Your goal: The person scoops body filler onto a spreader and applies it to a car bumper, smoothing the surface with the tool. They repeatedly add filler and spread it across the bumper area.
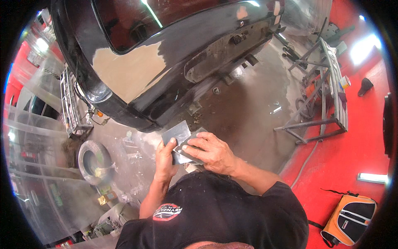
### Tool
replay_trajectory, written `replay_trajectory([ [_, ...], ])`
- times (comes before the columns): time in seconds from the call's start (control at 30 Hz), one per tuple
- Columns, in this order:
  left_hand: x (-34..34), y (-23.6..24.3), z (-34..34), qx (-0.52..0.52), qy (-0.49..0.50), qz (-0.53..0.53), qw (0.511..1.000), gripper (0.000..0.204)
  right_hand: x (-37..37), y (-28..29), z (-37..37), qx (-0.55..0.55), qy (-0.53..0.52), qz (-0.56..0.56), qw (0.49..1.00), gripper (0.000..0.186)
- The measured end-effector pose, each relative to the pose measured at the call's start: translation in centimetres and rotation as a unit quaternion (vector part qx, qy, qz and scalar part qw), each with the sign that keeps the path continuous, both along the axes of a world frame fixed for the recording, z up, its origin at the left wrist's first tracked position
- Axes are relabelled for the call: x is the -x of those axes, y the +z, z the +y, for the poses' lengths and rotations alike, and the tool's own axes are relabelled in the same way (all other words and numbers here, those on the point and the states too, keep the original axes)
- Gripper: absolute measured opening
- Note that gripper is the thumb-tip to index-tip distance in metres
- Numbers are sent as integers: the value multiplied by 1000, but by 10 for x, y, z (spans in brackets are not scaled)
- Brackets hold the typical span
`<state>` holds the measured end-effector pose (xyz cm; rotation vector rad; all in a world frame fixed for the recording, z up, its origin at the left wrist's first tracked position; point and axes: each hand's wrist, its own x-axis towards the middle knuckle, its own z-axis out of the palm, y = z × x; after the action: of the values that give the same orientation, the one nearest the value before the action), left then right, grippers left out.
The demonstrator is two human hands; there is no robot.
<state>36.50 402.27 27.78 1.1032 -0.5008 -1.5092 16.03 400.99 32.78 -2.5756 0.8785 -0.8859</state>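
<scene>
In front of my chest, my left hand grips a thin, flat, light-grey metal sheet, its thumb pressed on the sheet's face. My right hand is closed over a dark grey flat piece, which lies against the sheet. It looks like a spreader or a pad; the fingers cover much of it and I cannot tell which. Beyond my hands stands a black vehicle with a large tan filler patch on its body panel. Both hands are apart from the vehicle.
A tyre lies on the floor at left, near hanging clear plastic sheeting. Metal stands rise at left and right. An orange-and-black backpack rests on the red surface, with a hose nearby.
</scene>
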Motion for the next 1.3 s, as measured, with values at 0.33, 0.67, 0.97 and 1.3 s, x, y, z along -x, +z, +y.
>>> replay_trajectory([
  [0.33,22,-5,2,115,-4,-199,973,31,0,-4,-6,-11,-69,-14,997,46],
  [0.67,23,0,-6,58,70,-94,991,20,27,-11,12,-138,42,69,987,49],
  [0.97,7,-13,-3,-50,42,189,980,26,-10,-8,16,-32,10,-64,997,63],
  [1.3,-8,-5,3,68,78,-50,993,27,-20,3,-3,-85,7,115,990,58],
])
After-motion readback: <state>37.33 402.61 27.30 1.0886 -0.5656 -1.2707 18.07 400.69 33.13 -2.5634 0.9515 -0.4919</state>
